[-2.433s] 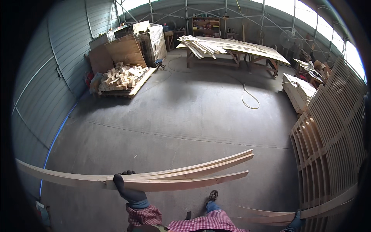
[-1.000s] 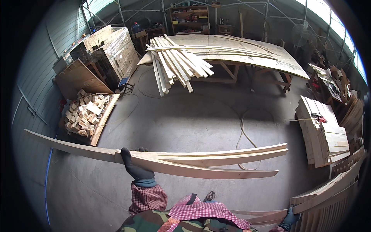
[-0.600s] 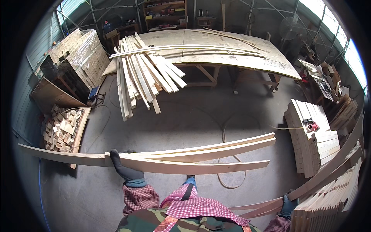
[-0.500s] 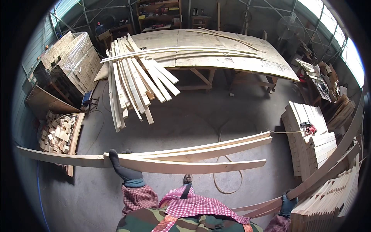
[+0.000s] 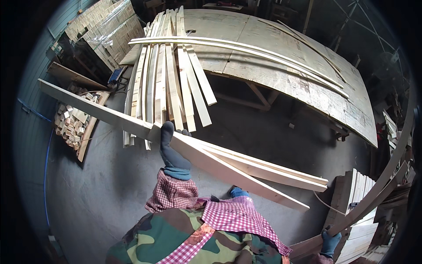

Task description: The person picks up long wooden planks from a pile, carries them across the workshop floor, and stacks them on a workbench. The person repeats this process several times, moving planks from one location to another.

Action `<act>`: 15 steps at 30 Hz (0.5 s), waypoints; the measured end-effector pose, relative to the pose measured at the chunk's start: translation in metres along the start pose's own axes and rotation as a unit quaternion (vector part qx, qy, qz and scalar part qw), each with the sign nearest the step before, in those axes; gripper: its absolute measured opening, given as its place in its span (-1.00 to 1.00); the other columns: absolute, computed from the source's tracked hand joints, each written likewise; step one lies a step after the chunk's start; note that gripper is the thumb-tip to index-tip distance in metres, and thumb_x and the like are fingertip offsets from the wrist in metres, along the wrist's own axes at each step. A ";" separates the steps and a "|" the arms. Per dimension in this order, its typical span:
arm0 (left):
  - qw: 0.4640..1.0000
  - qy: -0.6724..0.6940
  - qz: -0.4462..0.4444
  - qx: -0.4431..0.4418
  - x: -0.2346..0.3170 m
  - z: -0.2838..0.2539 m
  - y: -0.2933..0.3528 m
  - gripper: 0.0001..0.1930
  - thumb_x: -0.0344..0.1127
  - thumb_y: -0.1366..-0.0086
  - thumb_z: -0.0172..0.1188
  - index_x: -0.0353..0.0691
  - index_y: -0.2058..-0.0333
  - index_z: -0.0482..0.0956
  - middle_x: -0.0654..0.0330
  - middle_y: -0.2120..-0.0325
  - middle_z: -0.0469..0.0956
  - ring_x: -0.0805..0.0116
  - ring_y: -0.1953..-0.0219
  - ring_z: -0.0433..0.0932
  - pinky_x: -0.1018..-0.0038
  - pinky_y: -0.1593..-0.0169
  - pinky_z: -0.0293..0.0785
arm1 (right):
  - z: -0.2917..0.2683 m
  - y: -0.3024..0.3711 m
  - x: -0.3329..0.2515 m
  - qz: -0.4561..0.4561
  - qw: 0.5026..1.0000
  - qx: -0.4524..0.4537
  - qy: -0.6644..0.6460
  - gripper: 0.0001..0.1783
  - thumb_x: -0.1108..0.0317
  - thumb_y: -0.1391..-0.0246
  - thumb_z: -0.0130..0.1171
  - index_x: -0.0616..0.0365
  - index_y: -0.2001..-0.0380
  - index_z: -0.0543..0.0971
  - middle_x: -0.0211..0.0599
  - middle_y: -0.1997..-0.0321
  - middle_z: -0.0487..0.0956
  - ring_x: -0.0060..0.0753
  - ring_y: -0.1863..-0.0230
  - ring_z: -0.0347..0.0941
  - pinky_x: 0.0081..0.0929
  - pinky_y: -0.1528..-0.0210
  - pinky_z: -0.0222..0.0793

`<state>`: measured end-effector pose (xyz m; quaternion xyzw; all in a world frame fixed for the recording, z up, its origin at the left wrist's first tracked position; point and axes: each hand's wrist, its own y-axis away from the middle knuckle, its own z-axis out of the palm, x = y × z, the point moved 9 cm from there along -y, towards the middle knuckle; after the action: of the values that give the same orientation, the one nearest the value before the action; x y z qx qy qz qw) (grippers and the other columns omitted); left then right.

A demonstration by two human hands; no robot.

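My left hand (image 5: 173, 152), in a dark glove, is closed around several long pale wooden boards (image 5: 237, 169), its thumb over the top face. They slant from upper left to lower right and fan apart toward the right end. Down at the lower right, my gloved right hand (image 5: 330, 242) grips other long wooden boards (image 5: 382, 191) that curve up along the right rim of the picture. Its fingers are partly hidden. Just beyond my left hand, a fanned pile of wooden strips (image 5: 169, 83) overhangs the near left edge of a large plywood-topped table (image 5: 263, 48).
Two long strips (image 5: 246, 52) lie across the pile and table. Wood offcuts fill a bin (image 5: 92, 127) on the left, near a wrapped stack of wood (image 5: 110, 31). A stack of pale boards (image 5: 358, 198) stands beside my right hand. A blue hose (image 5: 46, 176) runs along the left wall.
The view has turned and come closer to the table. The left-hand boards have swung from nearly level to a slant, left end up and right end down. Both hands keep their hold.
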<state>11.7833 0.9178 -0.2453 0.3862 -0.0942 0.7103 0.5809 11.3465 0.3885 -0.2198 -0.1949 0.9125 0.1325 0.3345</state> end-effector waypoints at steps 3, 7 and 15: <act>0.999 -0.003 0.010 0.045 -0.042 0.029 -0.016 -0.66 0.01 0.00 0.31 -0.05 0.49 0.40 0.29 0.62 0.40 0.40 0.50 0.44 0.47 0.36 0.44 | 0.019 -0.099 -0.049 -0.114 0.986 -0.102 0.072 -0.75 0.56 0.43 0.25 0.22 0.50 0.52 -0.33 0.53 0.49 -0.46 0.49 0.42 -0.46 0.41 0.37; 1.000 0.003 -0.004 0.025 -0.100 0.087 -0.048 -0.71 0.00 -0.03 0.28 -0.02 0.52 0.43 0.30 0.62 0.41 0.39 0.50 0.45 0.42 0.30 0.42 | 0.030 -0.230 -0.123 -0.106 0.988 -0.105 0.031 -0.76 0.49 0.46 0.28 0.21 0.56 0.50 -0.33 0.55 0.49 -0.43 0.50 0.43 -0.49 0.43 0.36; 0.996 0.045 -0.036 0.068 -0.231 0.201 -0.129 -0.65 -0.04 -0.01 0.32 -0.10 0.37 0.43 0.28 0.49 0.41 0.33 0.40 0.47 0.36 0.22 0.44 | 0.082 -0.461 -0.283 -0.265 0.948 -0.131 0.116 -0.74 0.53 0.43 0.22 0.20 0.55 0.40 -0.30 0.56 0.45 -0.45 0.54 0.38 -0.48 0.53 0.30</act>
<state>11.9930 0.6669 -0.3004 0.3955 -0.0054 0.7101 0.5825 11.7951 0.0848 -0.1445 -0.4860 0.8348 0.1341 0.2212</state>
